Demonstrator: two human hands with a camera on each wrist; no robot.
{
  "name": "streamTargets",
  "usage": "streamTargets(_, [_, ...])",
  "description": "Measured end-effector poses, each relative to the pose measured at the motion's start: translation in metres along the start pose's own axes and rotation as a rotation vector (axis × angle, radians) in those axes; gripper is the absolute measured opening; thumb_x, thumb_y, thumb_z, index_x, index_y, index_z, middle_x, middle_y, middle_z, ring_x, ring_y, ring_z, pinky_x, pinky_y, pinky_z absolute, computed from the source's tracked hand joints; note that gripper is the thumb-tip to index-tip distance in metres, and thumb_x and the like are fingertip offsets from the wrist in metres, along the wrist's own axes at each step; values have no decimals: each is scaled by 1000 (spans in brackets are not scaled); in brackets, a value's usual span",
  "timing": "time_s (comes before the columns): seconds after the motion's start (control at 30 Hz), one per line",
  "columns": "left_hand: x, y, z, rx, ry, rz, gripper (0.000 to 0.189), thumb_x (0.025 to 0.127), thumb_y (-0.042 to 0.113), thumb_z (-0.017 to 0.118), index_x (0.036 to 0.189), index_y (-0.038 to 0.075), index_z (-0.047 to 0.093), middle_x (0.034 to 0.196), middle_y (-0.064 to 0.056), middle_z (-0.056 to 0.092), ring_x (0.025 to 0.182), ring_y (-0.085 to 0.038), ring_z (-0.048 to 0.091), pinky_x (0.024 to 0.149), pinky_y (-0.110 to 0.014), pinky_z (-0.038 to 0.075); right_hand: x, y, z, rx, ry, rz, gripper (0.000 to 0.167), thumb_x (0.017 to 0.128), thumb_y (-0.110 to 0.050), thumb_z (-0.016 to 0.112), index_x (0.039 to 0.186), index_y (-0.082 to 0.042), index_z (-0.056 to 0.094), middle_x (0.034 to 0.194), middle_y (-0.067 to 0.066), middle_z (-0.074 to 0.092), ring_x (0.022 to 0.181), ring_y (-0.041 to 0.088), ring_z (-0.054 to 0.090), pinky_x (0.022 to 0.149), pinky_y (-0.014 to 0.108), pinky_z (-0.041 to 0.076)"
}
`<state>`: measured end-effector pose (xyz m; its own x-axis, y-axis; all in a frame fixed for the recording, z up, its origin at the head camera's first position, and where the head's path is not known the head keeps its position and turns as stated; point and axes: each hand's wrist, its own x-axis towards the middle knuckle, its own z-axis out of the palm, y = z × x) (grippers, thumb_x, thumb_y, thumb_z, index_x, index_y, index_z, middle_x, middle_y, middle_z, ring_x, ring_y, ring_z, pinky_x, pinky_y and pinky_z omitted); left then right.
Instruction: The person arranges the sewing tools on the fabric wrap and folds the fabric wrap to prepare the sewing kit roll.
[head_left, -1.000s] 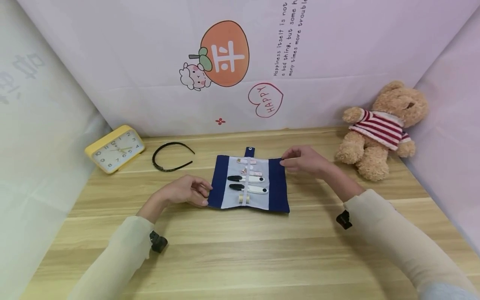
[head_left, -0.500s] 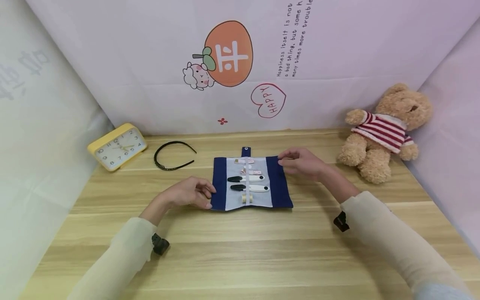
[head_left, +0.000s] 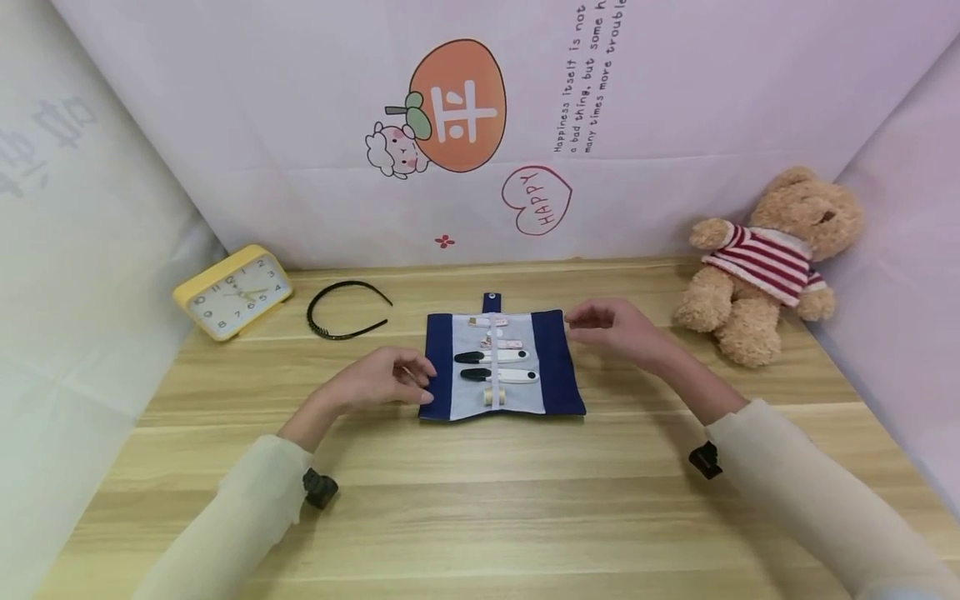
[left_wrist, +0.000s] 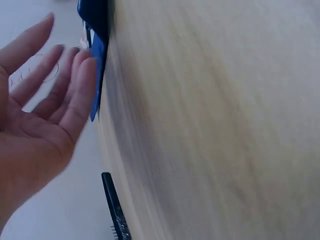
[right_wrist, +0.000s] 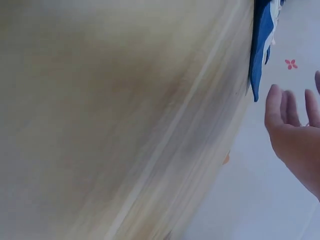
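Observation:
A navy fabric roll-up case (head_left: 562, 367) lies unfolded on the wooden table, a snap tab (head_left: 492, 303) pointing away at its far edge. Across its pale lining, an elastic band holds a beige spool (head_left: 494, 397), two white-handled tools (head_left: 512, 377) with black tips, and two small pink-patterned pieces (head_left: 508, 343) with gold-coloured ends. Over the left flap hovers my left hand (head_left: 382, 379), fingers loosely bent; the left wrist view shows nothing between them. Just off the case's far right corner is my right hand (head_left: 618, 333), relaxed and holding nothing.
A black headband (head_left: 330, 336) lies left of the case, with a yellow alarm clock (head_left: 234, 292) farther left. At the back right a teddy bear (head_left: 761, 262) in a striped shirt leans by the wall. A printed white cloth (head_left: 300, 125) hangs behind the table.
Both hands have come off the case's edges. The right one drew back to the right, while the left rose slightly. Now the case lies still, after a small shift earlier.

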<state>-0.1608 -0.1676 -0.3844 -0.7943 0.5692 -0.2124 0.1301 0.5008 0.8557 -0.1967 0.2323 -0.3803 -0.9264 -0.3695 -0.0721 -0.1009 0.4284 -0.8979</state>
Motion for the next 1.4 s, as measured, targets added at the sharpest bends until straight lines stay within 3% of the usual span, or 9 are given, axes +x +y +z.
streamTargets(0.23, [9,12,18,39,-19,126,24,91,15,78,110,0,72,105,-7,70,97,-20,65,87,-33,55,-15,-11,18,-109,-170,-89,31,95,-20,74,116,1,69,113,13,70,102,23,64,90,35,53])
streamTargets(0.47, [22,17,33,71,-92,169,22,91,15,78,108,3,73,99,-2,71,91,-15,66,83,-28,56,-15,-19,42,-168,-374,-161,24,91,-17,77,110,-2,72,100,3,70,90,19,65,81,30,55])
streamTargets(0.6, [26,19,39,126,-127,176,20,89,14,80,106,4,74,97,-2,71,87,-13,65,80,-27,55,-12,-19,52,-217,-435,-196,22,88,-18,80,105,-5,73,92,-3,69,84,15,64,76,29,55])
streamTargets(0.93, [27,19,43,284,-122,211,9,91,5,75,99,6,78,90,6,69,80,-7,61,73,-24,54,-12,-20,61,-373,-446,-253,8,90,-9,76,98,-11,77,89,-9,70,80,6,63,73,27,56])
streamTargets(1.13, [27,23,43,337,-104,187,8,95,5,69,94,9,75,86,7,67,78,-9,58,71,-24,51,-13,-25,65,-483,-445,-333,7,89,-15,77,95,-12,78,85,-12,69,77,0,63,71,24,55])
streamTargets(1.4, [31,25,42,335,-46,145,8,97,3,65,95,7,72,86,3,65,78,-12,55,70,-25,49,-5,-24,64,-477,-384,-288,5,94,-11,73,95,-11,78,82,-11,68,73,5,60,68,25,53])
